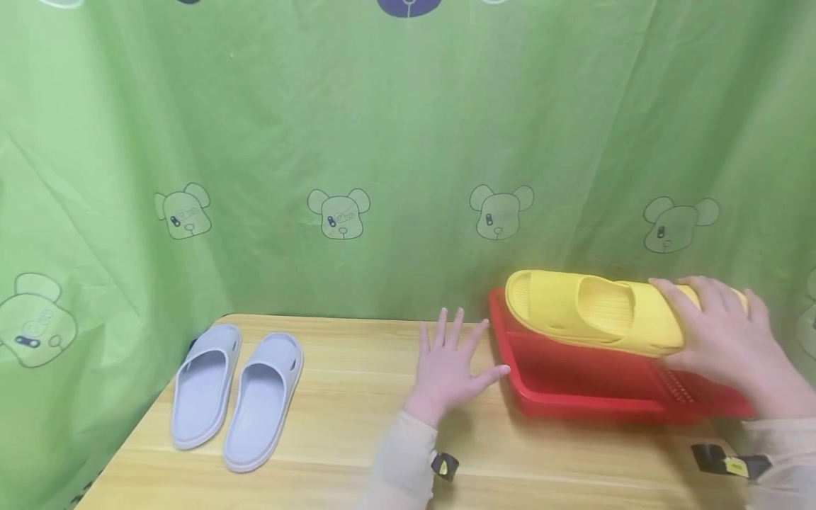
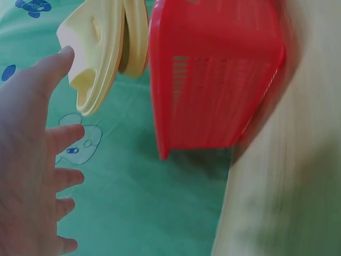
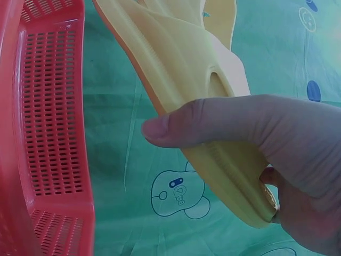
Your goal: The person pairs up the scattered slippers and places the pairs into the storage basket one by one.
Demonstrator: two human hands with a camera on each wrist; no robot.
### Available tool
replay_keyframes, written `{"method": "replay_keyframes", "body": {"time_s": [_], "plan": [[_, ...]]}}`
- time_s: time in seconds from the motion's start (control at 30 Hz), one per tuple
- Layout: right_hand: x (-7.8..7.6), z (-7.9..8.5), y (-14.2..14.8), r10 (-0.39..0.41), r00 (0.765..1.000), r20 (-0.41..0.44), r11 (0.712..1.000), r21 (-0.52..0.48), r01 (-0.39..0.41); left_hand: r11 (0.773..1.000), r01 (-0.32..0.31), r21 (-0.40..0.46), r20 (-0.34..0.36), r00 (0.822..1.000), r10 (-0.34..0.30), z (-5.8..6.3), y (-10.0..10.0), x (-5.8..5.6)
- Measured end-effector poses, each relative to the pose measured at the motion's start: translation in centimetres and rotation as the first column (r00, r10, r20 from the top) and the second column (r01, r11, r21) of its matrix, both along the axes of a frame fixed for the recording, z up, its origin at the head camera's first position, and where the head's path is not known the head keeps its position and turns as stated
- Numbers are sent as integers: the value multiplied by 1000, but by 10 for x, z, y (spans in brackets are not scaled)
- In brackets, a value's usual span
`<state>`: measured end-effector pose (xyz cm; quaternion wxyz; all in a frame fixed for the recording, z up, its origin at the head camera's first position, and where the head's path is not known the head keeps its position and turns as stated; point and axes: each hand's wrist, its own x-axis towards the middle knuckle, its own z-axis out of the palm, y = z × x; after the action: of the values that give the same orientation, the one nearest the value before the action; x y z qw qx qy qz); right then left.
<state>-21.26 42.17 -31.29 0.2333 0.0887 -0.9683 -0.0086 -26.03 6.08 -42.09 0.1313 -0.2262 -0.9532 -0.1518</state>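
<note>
A pair of yellow slippers [image 1: 551, 301] is raised above the red basket [image 1: 589, 406]. My right hand [image 1: 729, 340] grips them at one end, its thumb across a slipper [image 3: 181, 69] in the right wrist view. Two yellow layers show side by side in the left wrist view, a nearer slipper [image 2: 109, 45] and a second slipper [image 2: 140, 45] behind it. My left hand [image 1: 449, 372] holds nothing, its fingers spread over the table just left of the basket. In the head view its thumb tip comes close to the basket's left rim.
Two light grey-blue slippers, a left one [image 1: 200, 411] and a right one [image 1: 255, 418], lie side by side at the left of the wooden table [image 1: 344, 397]. A green curtain [image 1: 408, 127] with bear prints hangs behind the table and around its left side.
</note>
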Motion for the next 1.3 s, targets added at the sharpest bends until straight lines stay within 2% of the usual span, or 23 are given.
{"method": "replay_keyframes", "body": {"time_s": [0.27,0.43,0.6,1.0,1.3], "plan": [[-6,-1,3,6,1000,17,1000,-1,-6,998,32,-57,42,999,-29,-10,22,3],[-12,-2,4,5,999,42,1000,10,-5,994,38,-100,37,999,-34,-14,27,5],[-16,-3,8,-1,995,95,1000,29,-2,991,55,-119,65,997,-47,-17,31,8],[-36,-3,24,-2,989,146,993,116,-15,993,77,-93,110,992,-66,-18,38,6],[-49,2,20,38,983,177,987,148,-65,993,85,-82,134,988,-74,-19,38,5]]}}
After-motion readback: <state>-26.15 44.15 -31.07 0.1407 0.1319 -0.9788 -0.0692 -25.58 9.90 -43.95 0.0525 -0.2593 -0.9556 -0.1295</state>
